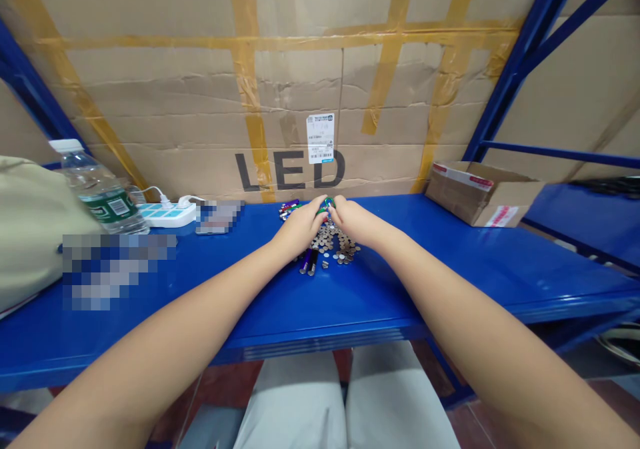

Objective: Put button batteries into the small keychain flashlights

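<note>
My left hand (pixel 301 227) and my right hand (pixel 354 220) meet over the middle of the blue table, fingers curled inward. Between their fingertips shows a small shiny green metallic piece (pixel 329 202), mostly hidden by the fingers. Below them spreads a loose pile of small silver discs (pixel 330 237), like button cells. In front of the left hand lie a purple tube (pixel 306 262) and a black tube (pixel 313 262), both slim with silver ends. Several more coloured metallic tubes (pixel 289 208) are heaped behind the left hand.
The blue table (pixel 320 309) backs onto a large taped carton (pixel 200 116). To the left are a water bottle (pixel 103 189), a white power strip (pixel 173 216) and a pale bag (pixel 35 229). An open cardboard box (pixel 480 192) sits at the right, beside blue rack posts (pixel 525 62).
</note>
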Demonstrator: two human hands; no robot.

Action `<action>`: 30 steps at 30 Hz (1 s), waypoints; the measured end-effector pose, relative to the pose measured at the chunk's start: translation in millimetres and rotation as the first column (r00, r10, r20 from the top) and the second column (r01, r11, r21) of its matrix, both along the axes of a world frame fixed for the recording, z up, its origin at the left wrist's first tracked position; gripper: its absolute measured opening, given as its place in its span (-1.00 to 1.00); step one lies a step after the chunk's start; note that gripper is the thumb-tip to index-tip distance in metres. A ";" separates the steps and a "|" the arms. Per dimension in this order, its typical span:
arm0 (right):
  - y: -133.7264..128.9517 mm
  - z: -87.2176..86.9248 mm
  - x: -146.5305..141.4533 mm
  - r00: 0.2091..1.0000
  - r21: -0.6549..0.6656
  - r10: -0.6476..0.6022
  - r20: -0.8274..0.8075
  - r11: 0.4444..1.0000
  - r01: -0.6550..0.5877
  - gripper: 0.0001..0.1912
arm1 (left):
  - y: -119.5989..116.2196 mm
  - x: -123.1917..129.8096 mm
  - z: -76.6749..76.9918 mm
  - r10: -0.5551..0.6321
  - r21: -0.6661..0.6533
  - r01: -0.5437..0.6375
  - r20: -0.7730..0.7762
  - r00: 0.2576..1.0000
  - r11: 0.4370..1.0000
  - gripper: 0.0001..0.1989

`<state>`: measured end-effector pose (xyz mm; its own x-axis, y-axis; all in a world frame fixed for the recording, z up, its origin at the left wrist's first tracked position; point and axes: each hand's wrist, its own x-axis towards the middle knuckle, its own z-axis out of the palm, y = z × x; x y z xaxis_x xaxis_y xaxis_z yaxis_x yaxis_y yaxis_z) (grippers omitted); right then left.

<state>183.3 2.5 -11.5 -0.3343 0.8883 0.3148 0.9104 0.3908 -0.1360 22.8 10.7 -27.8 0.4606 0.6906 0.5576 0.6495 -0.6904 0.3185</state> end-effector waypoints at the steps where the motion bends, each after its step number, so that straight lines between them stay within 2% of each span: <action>1: 0.6 -0.8 -0.1 1.000 -0.003 0.000 -0.010 1.000 0.000 -0.75 | -0.7 -0.1 0.5 0.007 -0.016 -0.007 0.000 1.000 1.000 -0.56; 5: 1.2 -2.4 -2.0 0.998 -0.010 -0.015 -0.056 1.000 0.014 -0.77 | -2.8 -1.2 2.9 0.026 -0.054 -0.026 -0.002 1.000 0.998 -0.53; 10: 1.9 -2.6 -3.6 0.992 -0.028 -0.007 -0.124 1.000 0.003 -0.85 | -2.1 -0.7 5.0 0.007 -0.010 -0.007 -0.043 0.999 1.000 -0.55; 14: 2.6 -0.3 -2.5 0.975 -0.049 0.048 -0.218 0.997 -0.060 -0.89 | -1.4 -0.7 7.8 -0.001 -0.002 0.001 -0.055 0.999 1.000 -0.57; 19: -3.1 5.3 -1.7 0.929 -0.136 0.148 -0.340 0.969 -0.205 -0.74 | -3.7 -3.6 10.4 -0.089 -0.032 0.089 -0.004 0.996 0.996 -0.63; 23: -6.5 6.2 -0.7 0.922 -0.188 0.170 -0.348 0.951 -0.246 -0.73 | -4.9 -3.9 10.6 -0.098 -0.135 0.120 0.158 0.983 0.984 -0.75; 26: -5.3 5.2 0.7 0.943 -0.167 0.144 -0.300 0.965 -0.201 -0.77 | -4.7 -3.1 10.7 -0.037 -0.258 0.114 0.284 0.958 0.959 -0.81; 30: -3.0 3.6 1.6 0.978 -0.130 0.115 -0.177 0.982 -0.139 -0.80 | -3.9 -0.9 9.7 0.023 -0.383 0.120 0.348 0.937 0.916 -0.81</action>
<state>184.8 -0.5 -7.9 -0.4005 0.8812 0.2511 0.8140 0.4679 -0.3441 21.9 6.8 -18.1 0.3316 0.8665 0.3730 0.4214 -0.4898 0.7632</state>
